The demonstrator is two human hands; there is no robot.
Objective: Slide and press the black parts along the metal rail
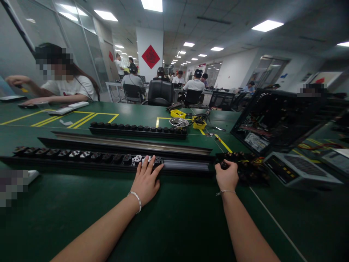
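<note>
A long black rail point(188, 173) lies across the table, with a row of black and white socket modules point(96, 157) set in its left and middle part. My left hand point(147, 178) rests on the white modules near the row's right end, fingers spread and flat. Beyond the rail's right end, my right hand point(227, 176) is closed round a small black part point(224, 165), probably a socket module, mostly hidden by the fingers. Right behind that hand lies a pile of black modules with wires point(252, 165). A second dark metal channel point(131, 143) lies just behind the rail.
Another strip of black modules point(139, 130) lies farther back, near a round metal dish point(179, 122) and yellow bins point(178, 114). An open computer case point(272, 120) and a power supply point(297, 171) stand at right. A co-worker point(68, 82) sits at the far left.
</note>
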